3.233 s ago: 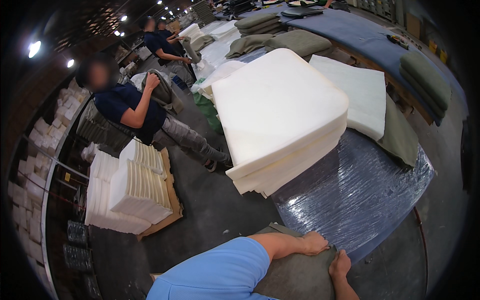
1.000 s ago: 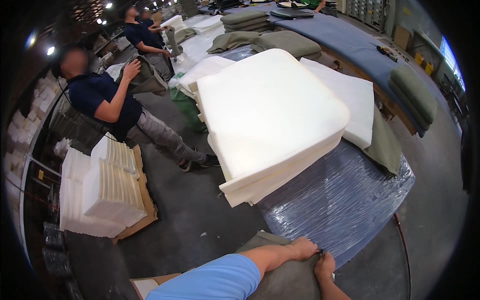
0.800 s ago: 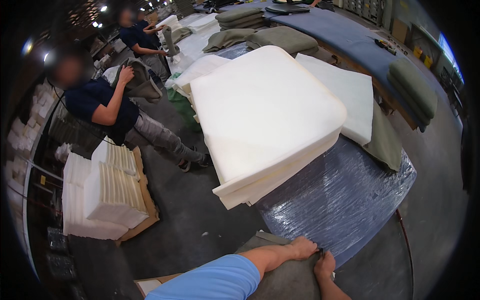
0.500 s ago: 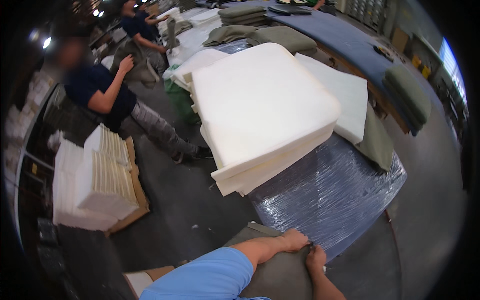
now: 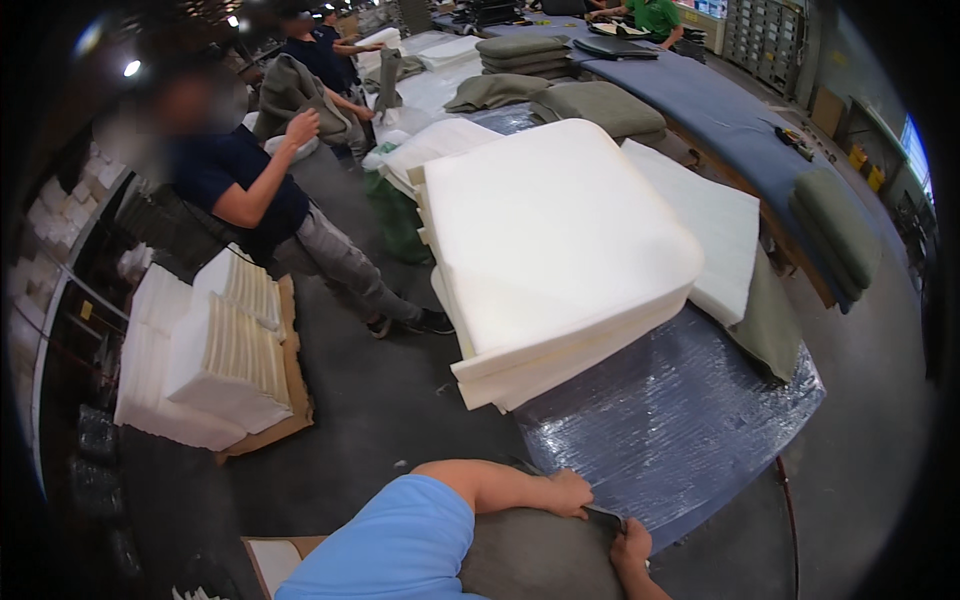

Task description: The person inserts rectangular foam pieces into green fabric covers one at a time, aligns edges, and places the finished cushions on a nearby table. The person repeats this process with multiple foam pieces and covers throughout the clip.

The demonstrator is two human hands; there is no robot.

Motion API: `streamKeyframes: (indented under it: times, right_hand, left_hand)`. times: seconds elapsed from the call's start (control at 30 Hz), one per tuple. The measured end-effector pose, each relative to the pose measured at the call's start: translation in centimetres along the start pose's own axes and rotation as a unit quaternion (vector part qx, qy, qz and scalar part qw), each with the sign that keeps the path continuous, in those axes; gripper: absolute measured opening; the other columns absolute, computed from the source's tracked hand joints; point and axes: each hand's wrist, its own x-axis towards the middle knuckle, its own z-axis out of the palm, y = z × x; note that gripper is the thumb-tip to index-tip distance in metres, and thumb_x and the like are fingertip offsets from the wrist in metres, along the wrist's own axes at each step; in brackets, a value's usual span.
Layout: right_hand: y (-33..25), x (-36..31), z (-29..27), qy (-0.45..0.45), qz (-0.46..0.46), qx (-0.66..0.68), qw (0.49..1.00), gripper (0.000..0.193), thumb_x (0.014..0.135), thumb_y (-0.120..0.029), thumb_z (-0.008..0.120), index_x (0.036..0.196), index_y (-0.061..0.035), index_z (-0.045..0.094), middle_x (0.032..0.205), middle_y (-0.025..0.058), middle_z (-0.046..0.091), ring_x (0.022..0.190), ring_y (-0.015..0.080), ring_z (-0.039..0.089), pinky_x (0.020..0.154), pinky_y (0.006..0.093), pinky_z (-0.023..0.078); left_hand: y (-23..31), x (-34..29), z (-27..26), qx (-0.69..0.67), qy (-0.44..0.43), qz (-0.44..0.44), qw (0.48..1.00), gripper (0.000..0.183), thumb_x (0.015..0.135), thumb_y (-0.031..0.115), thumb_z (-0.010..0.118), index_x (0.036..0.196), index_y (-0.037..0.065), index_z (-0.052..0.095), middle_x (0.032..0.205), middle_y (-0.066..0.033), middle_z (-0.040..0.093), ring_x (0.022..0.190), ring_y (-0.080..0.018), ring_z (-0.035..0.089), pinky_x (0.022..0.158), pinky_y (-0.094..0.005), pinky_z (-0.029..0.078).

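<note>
A grey-green fabric cover [image 5: 540, 552] lies in front of me at the near edge of the plastic-wrapped table [image 5: 665, 425]. My left hand [image 5: 570, 493] reaches across and is closed on the cover's far edge. To its right, my right hand [image 5: 630, 546] also grips that edge, its fingers curled. A narrow dark strip of the edge runs taut between the two hands. What the cover holds inside, if anything, is hidden. Beyond my hands, a stack of thick white foam pads [image 5: 560, 240] rests on the table.
A flat white pad [image 5: 705, 225] and another grey-green cover [image 5: 768, 320] lie right of the stack. At left, a person [image 5: 250, 190] stands near foam blocks [image 5: 215, 350] on cardboard. A long blue-topped table [image 5: 720, 120] carries folded cushions [image 5: 835, 225]. A hose [image 5: 788, 510] hangs at right.
My hands have moved farther apart along the cover's edge, the left one shifting left. More edge shows between them. The view has shifted, so the surroundings sit lower and farther right.
</note>
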Motion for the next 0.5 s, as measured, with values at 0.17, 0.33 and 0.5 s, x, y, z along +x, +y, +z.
streamKeyframes:
  times: [0.17,0.33,0.5]
  right_hand:
    - [0.7,0.4,1.4,0.056,-0.041,0.019,0.997,0.008,0.078,-0.005,0.055,0.083,-0.0021,0.059,0.085,0.0239,0.063,0.089,0.0491,0.060,0.076,0.0556,0.045]
    - [1.3,0.8,1.7,0.062,-0.048,-0.019,0.997,0.009,0.083,-0.011,0.059,0.080,-0.0034,0.057,0.082,0.0204,0.061,0.086,0.0463,0.060,0.073,0.0540,0.046]
    - [1.8,1.0,1.1,0.031,-0.081,-0.108,0.990,0.021,0.090,-0.027,0.066,0.085,-0.0074,0.063,0.088,0.0157,0.065,0.089,0.0423,0.062,0.079,0.0563,0.046]
  left_hand:
    - [-1.6,0.5,2.2,-0.038,0.090,-0.004,0.995,0.026,0.092,0.026,0.056,0.095,0.004,0.069,0.091,-0.0209,0.073,0.088,-0.0413,0.071,0.077,-0.0534,0.055]
    - [-1.5,1.4,2.5,-0.002,0.119,0.016,0.993,0.024,0.091,0.025,0.054,0.094,0.004,0.067,0.083,-0.0187,0.072,0.079,-0.0405,0.071,0.070,-0.0523,0.055]
    - [-0.5,0.5,0.5,0.024,0.105,0.001,0.994,0.035,0.093,0.036,0.061,0.113,0.007,0.062,0.108,-0.0195,0.069,0.106,-0.0391,0.066,0.092,-0.0541,0.050]
